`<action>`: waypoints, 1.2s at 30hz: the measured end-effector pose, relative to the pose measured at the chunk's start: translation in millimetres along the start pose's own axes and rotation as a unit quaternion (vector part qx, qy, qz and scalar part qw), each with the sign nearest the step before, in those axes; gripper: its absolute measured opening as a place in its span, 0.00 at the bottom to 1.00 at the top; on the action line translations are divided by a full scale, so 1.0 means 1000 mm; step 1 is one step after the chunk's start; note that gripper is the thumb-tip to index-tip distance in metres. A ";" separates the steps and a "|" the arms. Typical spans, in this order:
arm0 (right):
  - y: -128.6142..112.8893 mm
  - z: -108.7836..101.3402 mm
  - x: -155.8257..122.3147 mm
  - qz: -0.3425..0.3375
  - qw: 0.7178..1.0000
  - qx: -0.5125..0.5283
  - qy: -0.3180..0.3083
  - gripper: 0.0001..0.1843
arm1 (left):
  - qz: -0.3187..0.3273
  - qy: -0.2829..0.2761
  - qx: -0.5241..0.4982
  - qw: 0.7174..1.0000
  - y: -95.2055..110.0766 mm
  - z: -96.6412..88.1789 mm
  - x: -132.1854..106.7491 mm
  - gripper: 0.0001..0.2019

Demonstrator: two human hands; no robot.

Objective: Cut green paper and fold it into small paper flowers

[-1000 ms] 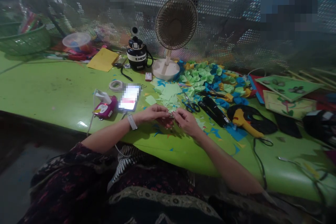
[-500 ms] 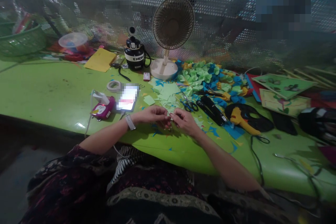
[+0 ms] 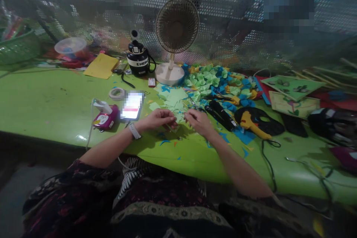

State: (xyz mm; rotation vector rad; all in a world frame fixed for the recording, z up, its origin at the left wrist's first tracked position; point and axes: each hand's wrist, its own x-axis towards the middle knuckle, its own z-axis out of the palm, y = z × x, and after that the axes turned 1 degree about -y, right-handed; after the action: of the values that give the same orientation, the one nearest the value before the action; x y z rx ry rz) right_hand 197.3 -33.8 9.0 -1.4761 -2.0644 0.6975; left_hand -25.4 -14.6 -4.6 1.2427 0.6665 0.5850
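Note:
My left hand [image 3: 161, 119], with a pale watch strap at the wrist, is closed in a pinch. A small piece of light green paper [image 3: 175, 129] shows under its fingertips, largely hidden by them. A short gap to the right, my right hand [image 3: 198, 122] has its fingers curled together; whether anything small is between them I cannot make out. Beyond both hands lies a heap of light green paper pieces [image 3: 175, 98]. Scissors [image 3: 198, 109] lie partly hidden behind my right hand, and a black stapler [image 3: 221, 115] rests to its right.
Folded paper flowers [image 3: 208, 78] are piled behind the scraps, beside a fan [image 3: 169, 74]. Left of my hands are a phone [image 3: 132, 105], a tape roll [image 3: 117, 93] and a purple plug adapter [image 3: 106, 118]. A yellow glue gun [image 3: 253, 124] lies to the right.
My hands were together, fingertips meeting at a small piece; now they are apart, the right one drawn away to the right. The whole view has shifted slightly.

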 end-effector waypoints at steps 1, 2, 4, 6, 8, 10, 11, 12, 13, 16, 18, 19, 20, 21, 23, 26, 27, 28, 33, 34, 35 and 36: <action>0.004 -0.006 0.003 0.021 0.996 -0.076 0.034 0.12 | 0.001 0.008 -0.001 1.000 0.000 -0.001 0.001 0.16; 0.008 -0.011 0.005 0.050 0.986 -0.148 0.055 0.08 | 0.002 0.016 -0.002 1.000 -0.001 -0.003 0.001 0.16; 0.017 -0.020 0.009 0.097 0.961 -0.255 0.047 0.11 | 0.005 0.029 -0.005 1.000 -0.002 -0.005 0.003 0.16; 0.025 -0.025 0.011 0.120 0.944 -0.306 0.010 0.14 | 0.009 0.037 -0.006 0.999 -0.003 -0.006 0.003 0.15; 0.028 -0.027 0.011 0.123 0.941 -0.314 -0.009 0.13 | 0.013 0.043 -0.007 0.999 -0.003 -0.006 0.004 0.15; 0.026 -0.027 0.010 0.117 0.945 -0.304 -0.007 0.13 | 0.013 0.047 -0.012 0.999 -0.003 -0.006 0.004 0.15; 0.024 -0.027 0.010 0.114 0.948 -0.296 -0.006 0.12 | 0.013 0.049 -0.015 0.999 -0.003 -0.006 0.004 0.15; 0.021 -0.026 0.009 0.113 0.951 -0.287 -0.007 0.12 | 0.012 0.051 -0.018 0.998 -0.003 -0.006 0.004 0.15; 0.017 -0.026 0.009 0.115 0.954 -0.277 -0.010 0.11 | 0.013 0.055 -0.020 0.998 -0.003 -0.006 0.004 0.15; 0.012 -0.026 0.008 0.135 0.953 -0.272 -0.005 0.10 | 0.019 0.066 -0.020 0.997 -0.003 -0.007 0.004 0.15; 0.015 -0.025 0.009 0.146 0.943 -0.299 0.007 0.12 | 0.026 0.071 -0.018 0.997 -0.003 -0.007 0.004 0.15; 0.017 -0.025 0.010 0.150 0.937 -0.315 0.009 0.13 | 0.029 0.072 -0.018 0.997 -0.003 -0.007 0.004 0.15; 0.020 -0.024 0.011 0.152 0.932 -0.328 0.007 0.14 | 0.031 0.073 -0.018 0.997 -0.003 -0.007 0.004 0.15; 0.022 -0.024 0.012 0.155 0.928 -0.338 0.002 0.14 | 0.031 0.073 -0.019 0.997 -0.003 -0.007 0.004 0.16; 0.026 -0.024 0.013 0.166 0.923 -0.347 -0.005 0.16 | 0.030 0.072 -0.019 0.997 -0.003 -0.006 0.004 0.16; 0.026 -0.026 0.014 0.181 0.920 -0.347 -0.016 0.16 | 0.029 0.072 -0.018 0.997 -0.004 -0.006 0.004 0.15; 0.025 -0.027 0.014 0.186 0.919 -0.347 -0.023 0.16 | 0.029 0.072 -0.020 0.997 -0.004 -0.006 0.005 0.14; 0.025 -0.028 0.014 0.190 0.918 -0.346 -0.032 0.15 | 0.030 0.073 -0.023 0.997 -0.004 -0.006 0.005 0.14; 0.025 -0.034 0.014 0.199 0.916 -0.342 -0.060 0.15 | 0.049 0.096 -0.045 0.993 -0.002 -0.004 0.005 0.13; 0.025 -0.035 0.014 0.200 0.916 -0.342 -0.063 0.15 | 0.056 0.101 -0.046 0.992 -0.002 -0.003 0.005 0.13; 0.025 -0.036 0.013 0.201 0.915 -0.343 -0.065 0.15 | 0.062 0.105 -0.046 0.992 -0.001 -0.003 0.004 0.12; 0.025 -0.037 0.013 0.203 0.914 -0.344 -0.066 0.15 | 0.065 0.108 -0.046 0.991 0.000 -0.002 0.004 0.12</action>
State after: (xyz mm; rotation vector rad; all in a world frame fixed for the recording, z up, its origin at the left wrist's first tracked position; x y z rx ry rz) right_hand 235.2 -9.8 20.8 -2.3508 -2.2480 0.1979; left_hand -24.6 -10.3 -5.8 1.1513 0.7320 0.8586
